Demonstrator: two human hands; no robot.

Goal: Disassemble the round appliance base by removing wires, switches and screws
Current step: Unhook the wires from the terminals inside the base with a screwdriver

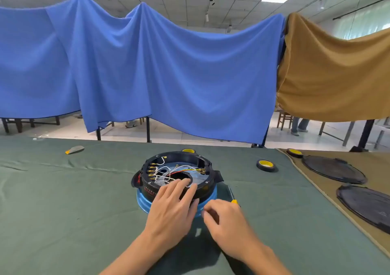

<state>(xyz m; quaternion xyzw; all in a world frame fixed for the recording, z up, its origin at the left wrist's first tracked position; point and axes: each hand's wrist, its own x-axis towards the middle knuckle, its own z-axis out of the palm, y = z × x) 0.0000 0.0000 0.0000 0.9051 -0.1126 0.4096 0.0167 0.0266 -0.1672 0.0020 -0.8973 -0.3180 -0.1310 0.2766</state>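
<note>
Wires (168, 172) loose inside round base (147, 185), left hand (172, 207) flat on rim, right hand (223, 217) curled, grip unclear.

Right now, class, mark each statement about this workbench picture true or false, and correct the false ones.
1. The left hand rests on the round base. True.
2. The base holds no wiring. False: white, red and yellow wires lie inside it.
3. The base stands on a green cloth. True.
4. The black round covers lie left of the base. False: they lie to its right, on the brown cloth.
5. A tape roll lies right of the base. True.
</note>
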